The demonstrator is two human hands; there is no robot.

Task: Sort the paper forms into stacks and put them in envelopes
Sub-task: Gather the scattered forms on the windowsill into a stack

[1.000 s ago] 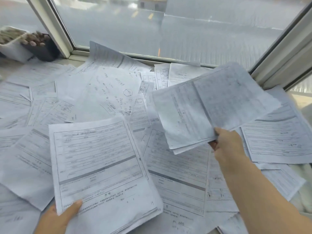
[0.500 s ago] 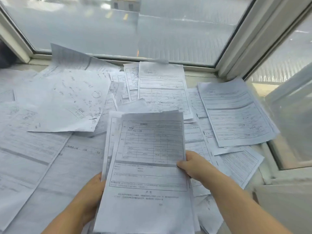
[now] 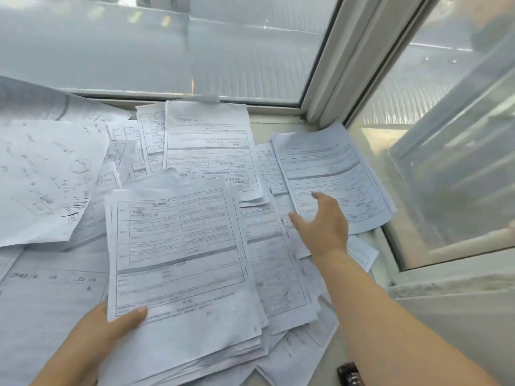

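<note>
A person sorts paper forms at a window corner. The left hand [image 3: 111,327], at the lower left of the frame, grips a gathered stack of forms [image 3: 181,274] by its lower left corner, thumb lying flat on the top sheet and fingers out of sight beneath. The right hand [image 3: 323,221], right of centre, reaches with fingers spread and relaxed over a tilted form [image 3: 331,174] lying near the window frame [image 3: 345,59]; it holds nothing, and whether the fingertips touch the sheet cannot be told. More loose forms [image 3: 206,143] cover the table [image 3: 278,121] in overlapping layers toward the glass, and a handwritten sheet [image 3: 47,174] lies at the left edge. A small dark object [image 3: 349,374] sits at the bottom edge, too cropped to identify. No envelopes are in view.

The sheets look thin, light and limp, and likely to slide over one another. A single page would probably come up best by pressing a finger on it, dragging it free of its neighbours, then pinching an exposed edge or corner. The stack, thick and uneven at its lower edge, seems to need support from beneath to keep its pages from fanning out or slipping.
</note>
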